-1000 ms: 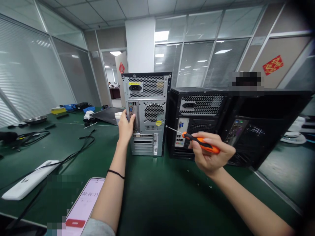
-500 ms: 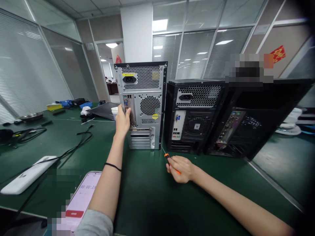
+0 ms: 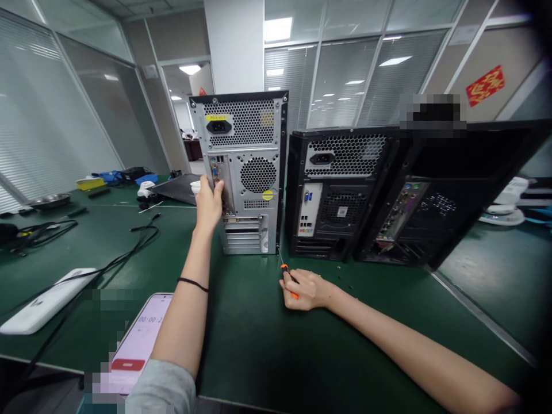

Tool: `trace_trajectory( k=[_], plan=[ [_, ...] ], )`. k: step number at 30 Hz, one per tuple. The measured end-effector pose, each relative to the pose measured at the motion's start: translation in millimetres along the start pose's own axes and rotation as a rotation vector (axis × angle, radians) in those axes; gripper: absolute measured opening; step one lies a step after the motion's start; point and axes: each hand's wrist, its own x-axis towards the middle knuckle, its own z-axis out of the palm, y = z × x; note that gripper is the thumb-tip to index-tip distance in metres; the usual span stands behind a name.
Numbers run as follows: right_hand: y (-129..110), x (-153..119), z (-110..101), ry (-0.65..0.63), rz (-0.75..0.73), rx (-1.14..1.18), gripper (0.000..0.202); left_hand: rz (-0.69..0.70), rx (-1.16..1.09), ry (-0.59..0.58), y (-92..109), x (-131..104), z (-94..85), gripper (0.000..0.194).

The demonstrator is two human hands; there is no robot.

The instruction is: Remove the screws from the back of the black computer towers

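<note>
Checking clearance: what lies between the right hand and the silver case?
The screwdriver, reaching from the right hand towards the silver case; the head view shows it.

On our left arm (image 3: 179,333) we wear a sleeve (image 3: 164,386) of light grey cloth; it looks soft, with some small folds, and it leaves the lower part of this arm uncovered. Between the sleeve and our left hand (image 3: 210,205), one thin black band (image 3: 193,283) goes around, plain and narrow like a cord. Both our left hand and our right hand (image 3: 305,289) are bare. The right arm (image 3: 388,339) is also bare, up to where the view becomes dark.
</note>
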Motion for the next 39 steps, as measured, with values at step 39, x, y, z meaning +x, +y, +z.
trace_trajectory(
  k=[39],
  plan=[
    [1.7,-7.3,4.3,-0.035,-0.051,-0.013,0.010,-0.009,-0.022,0.000,0.0,-0.7,-0.9,0.031]
  ],
)
